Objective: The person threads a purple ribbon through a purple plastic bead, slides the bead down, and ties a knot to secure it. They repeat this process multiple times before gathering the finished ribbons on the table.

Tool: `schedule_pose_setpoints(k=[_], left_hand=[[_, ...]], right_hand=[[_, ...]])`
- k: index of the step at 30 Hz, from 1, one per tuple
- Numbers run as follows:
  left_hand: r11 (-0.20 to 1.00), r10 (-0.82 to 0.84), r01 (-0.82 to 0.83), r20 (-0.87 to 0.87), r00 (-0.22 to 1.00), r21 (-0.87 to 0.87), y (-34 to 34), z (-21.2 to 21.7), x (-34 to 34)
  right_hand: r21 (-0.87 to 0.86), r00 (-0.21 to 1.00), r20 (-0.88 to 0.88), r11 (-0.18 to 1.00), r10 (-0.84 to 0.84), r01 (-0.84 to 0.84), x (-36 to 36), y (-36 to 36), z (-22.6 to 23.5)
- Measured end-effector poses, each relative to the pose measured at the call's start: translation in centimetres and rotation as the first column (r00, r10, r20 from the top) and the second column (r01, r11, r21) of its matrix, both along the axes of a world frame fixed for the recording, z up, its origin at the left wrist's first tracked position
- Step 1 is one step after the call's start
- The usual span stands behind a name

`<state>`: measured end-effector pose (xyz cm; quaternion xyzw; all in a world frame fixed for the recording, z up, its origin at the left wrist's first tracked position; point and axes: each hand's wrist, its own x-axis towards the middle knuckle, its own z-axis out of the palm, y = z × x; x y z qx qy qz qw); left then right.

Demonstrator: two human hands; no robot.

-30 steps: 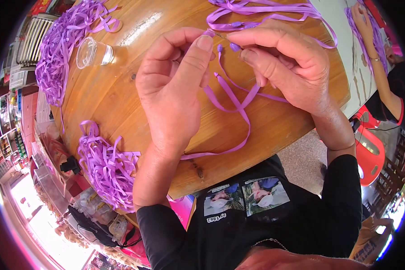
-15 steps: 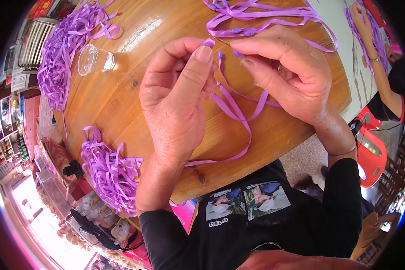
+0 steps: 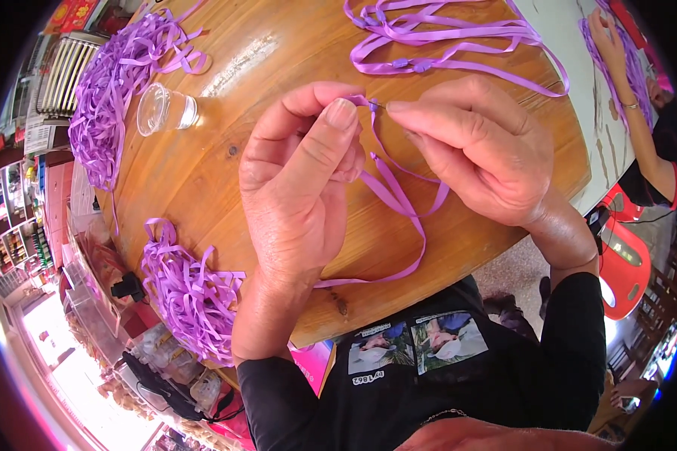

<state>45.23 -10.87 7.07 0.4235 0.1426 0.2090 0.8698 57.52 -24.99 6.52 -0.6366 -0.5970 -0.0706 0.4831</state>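
Observation:
My left hand (image 3: 301,173) is closed, its thumb and forefinger pinching the end of a purple ribbon (image 3: 356,100). My right hand (image 3: 478,150) pinches a thin, dark, needle-like piece (image 3: 381,106) whose tip reaches a small purple stopper (image 3: 374,104) just beyond the left fingertips. The fingers partly cover this piece, so its exact kind cannot be made out. Beneath the hands a purple lanyard ribbon (image 3: 399,199) loops over the wooden table (image 3: 233,195). Another small purple piece sits on it below the left fingertips.
Purple ribbon heaps lie at the far left (image 3: 101,105) and near left (image 3: 192,301). A clear plastic cup (image 3: 165,110) stands beside the far heap. Lanyards with stoppers (image 3: 410,65) stretch across the back. At right are another person's arm (image 3: 620,75) and a red chair (image 3: 626,267).
Both hands appear slightly lower in the picture. The right fingertips now meet on the needle-like piece, and the purple stopper that was by the right thumb no longer shows there.

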Motion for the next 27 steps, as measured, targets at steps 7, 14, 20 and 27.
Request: schedule_pose_setpoints(k=[7, 14, 20, 27], left_hand=[[0.998, -0.027, 0.027, 0.002, 1.000, -0.058, 0.1, -0.3, 0.0], [0.999, 0.025, -0.026, -0.053, 0.998, -0.034, 0.0, 0.1, 0.1], [0.994, 0.079, -0.070, -0.111, 0.991, 0.085, -0.2, 0.7, 0.0], [0.993, 0.107, -0.103, -0.074, 0.991, 0.065, -0.4, 0.5, 0.1]], right_hand=[[0.022, 1.000, 0.003, 1.000, 0.008, -0.008, 0.1, -0.1, 0.2], [-0.022, 0.956, -0.277, 0.994, 0.095, -0.105, 0.3, -0.5, 0.7], [-0.038, 0.827, -0.539, 0.976, 0.162, -0.216, 0.2, -0.7, 0.7], [0.001, 0.678, -0.712, 0.965, 0.184, -0.261, 0.1, -0.8, 0.6]])
